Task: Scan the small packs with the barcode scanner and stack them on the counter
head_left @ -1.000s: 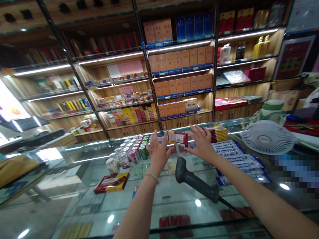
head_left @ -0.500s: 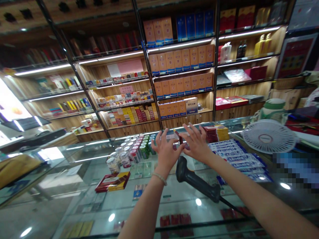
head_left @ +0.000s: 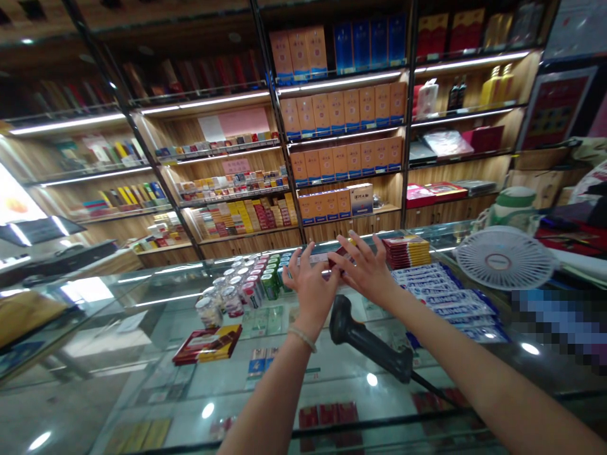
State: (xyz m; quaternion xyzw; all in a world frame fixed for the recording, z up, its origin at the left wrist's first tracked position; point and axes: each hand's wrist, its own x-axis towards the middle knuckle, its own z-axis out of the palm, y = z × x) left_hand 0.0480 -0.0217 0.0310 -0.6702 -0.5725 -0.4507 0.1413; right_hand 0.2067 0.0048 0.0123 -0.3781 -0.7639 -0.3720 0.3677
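1. Our left hand (head_left: 313, 287) and right hand (head_left: 368, 270) meet over the clear glass counter (head_left: 222, 382); inner fingertips bunch together, others spread; we cannot tell their grip.
2. We see a small red wrapped packet (head_left: 346, 251), mostly hidden behind our right hand, towards the counter's far edge.

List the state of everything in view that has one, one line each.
Left hand: raised, fingers bent
Right hand: raised, fingers bent
Red-wrapped bar: at the fingertips, mostly hidden
Barcode scanner: lying on the glass counter, cord attached
Red-and-yellow packs: stacked
Blue-and-white packets: laid flat, overlapping
Clear jars: upright, lidded
White fan: running or not, cannot tell
Shelf lights: lit
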